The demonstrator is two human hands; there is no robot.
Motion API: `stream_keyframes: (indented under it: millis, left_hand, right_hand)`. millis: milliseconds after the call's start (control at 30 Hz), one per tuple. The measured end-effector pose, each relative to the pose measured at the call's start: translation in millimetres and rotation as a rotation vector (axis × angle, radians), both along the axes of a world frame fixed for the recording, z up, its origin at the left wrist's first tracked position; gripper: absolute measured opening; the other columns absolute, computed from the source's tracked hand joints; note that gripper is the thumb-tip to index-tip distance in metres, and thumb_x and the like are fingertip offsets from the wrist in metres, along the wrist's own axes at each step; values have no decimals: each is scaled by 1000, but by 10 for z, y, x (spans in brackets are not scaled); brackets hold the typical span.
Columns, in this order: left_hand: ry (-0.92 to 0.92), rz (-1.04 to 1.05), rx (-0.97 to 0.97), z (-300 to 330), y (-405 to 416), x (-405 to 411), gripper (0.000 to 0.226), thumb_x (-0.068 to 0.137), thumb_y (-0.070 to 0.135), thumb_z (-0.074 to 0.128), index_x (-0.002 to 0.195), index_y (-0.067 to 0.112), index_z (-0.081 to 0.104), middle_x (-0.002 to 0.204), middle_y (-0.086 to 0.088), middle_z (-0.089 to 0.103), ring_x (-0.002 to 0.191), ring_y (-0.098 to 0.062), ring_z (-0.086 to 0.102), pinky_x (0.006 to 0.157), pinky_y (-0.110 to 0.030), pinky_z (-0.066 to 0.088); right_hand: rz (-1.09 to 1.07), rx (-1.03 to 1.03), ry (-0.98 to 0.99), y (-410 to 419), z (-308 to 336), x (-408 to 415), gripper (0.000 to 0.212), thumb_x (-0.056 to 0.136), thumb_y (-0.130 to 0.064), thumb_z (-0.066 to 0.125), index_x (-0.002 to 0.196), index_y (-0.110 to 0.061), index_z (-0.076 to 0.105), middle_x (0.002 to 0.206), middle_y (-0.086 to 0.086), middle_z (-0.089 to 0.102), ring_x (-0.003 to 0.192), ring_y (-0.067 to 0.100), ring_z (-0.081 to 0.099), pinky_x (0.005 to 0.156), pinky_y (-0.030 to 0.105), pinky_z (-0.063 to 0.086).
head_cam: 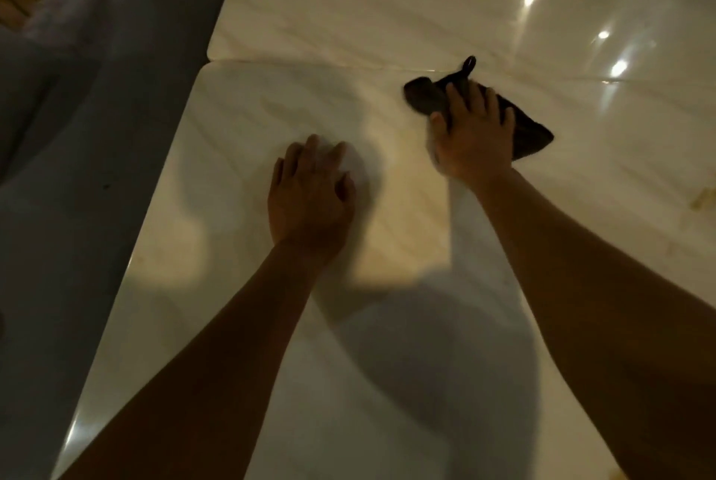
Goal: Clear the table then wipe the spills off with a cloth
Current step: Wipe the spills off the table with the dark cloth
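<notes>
We judge clearing done: the tabletop [271, 99] carries nothing but the cloth [530, 130], and wiping is under way. A yellowish spill [703, 200] at the right edge is left. Our right hand [470, 134] presses flat, fingers spread, on the cloth near the middle seam. Our left hand [310, 194] rests open on bare tabletop, holding nothing

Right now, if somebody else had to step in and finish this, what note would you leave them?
Right hand: pressed flat on the dark cloth, near the seam between the two white tabletops.
Left hand: flat on the table, holding nothing.
Done: no dishes or objects remain on the visible tabletop.
Left: a yellowish stain shows at the right edge, beyond the cloth; wipe there next. The far tabletop looks glossy; glare hides any spills there.
</notes>
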State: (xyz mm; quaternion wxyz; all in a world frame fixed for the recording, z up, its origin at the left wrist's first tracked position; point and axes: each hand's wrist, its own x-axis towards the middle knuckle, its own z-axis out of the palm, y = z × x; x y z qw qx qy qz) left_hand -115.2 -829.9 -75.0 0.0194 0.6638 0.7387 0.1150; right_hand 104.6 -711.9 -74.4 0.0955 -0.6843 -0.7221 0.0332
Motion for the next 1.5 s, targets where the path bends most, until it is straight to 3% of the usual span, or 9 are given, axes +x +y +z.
stream_keyframes:
  millis: [200,333,500,733,933,1067,1133,1267,1500]
  left_hand:
    - [36,-6,1,-14,-19,14,56,101,44,29,153,30,41,160,-10,37,146,-33,33,120,-46,27]
    - [36,2,17,-19,-6,9,56,99,45,31,151,29,46,158,-10,40,144,-34,35,120,-45,27]
    - [60,-17,53,-75,-9,-12,52,100,43,37,147,27,51,154,-11,45,140,-37,40,116,-45,31]
    - [64,-10,32,-63,-23,-15,57,100,46,28,151,28,46,158,-11,42,144,-36,37,119,-47,30]
    - [71,-78,102,-91,-1,-27,50,99,40,35,137,22,61,145,-9,56,133,-32,51,113,-44,39]
    - [111,-134,113,54,-109,102,38,95,29,44,118,17,72,121,-11,69,107,-33,67,81,-42,55]
    - [124,-164,112,124,-284,181,39,92,26,44,113,16,75,115,-11,71,100,-32,70,69,-39,57]
    - [125,-230,112,134,-939,364,43,96,26,39,123,19,70,125,-9,68,110,-28,67,74,-37,57]
    - [85,-264,194,65,-2012,455,39,96,21,47,128,20,68,131,-6,64,116,-27,64,80,-36,55]
  right_hand:
    - [394,1,-20,-221,-32,-268,63,99,-55,18,154,-29,30,161,3,28,149,29,23,118,51,17]
    - [106,140,-38,289,-73,36,62,97,-51,24,149,-22,41,153,9,42,139,34,38,111,54,26]
    - [-162,-12,64,370,-26,49,63,98,-48,26,154,-19,31,159,13,29,147,36,23,118,58,13]
    - [375,33,-24,-497,-66,66,60,100,-53,22,153,-27,33,159,5,33,146,30,29,116,52,23]
    - [-126,7,25,-121,-35,652,61,100,-50,25,154,-22,30,159,11,30,146,34,24,117,57,16]
    - [168,114,-9,-1077,-36,356,59,97,-47,32,149,-22,42,153,10,42,138,34,40,110,54,30]
    - [335,69,-2,-1765,-30,290,57,99,-47,35,152,-25,37,158,5,35,145,31,31,115,54,25]
    - [523,-18,-18,-2301,36,623,56,102,-49,33,155,-30,30,162,1,26,150,26,20,120,51,16]
    - [18,-25,10,-1977,4,923,59,100,-51,28,154,-26,32,160,7,31,147,32,26,119,52,17]
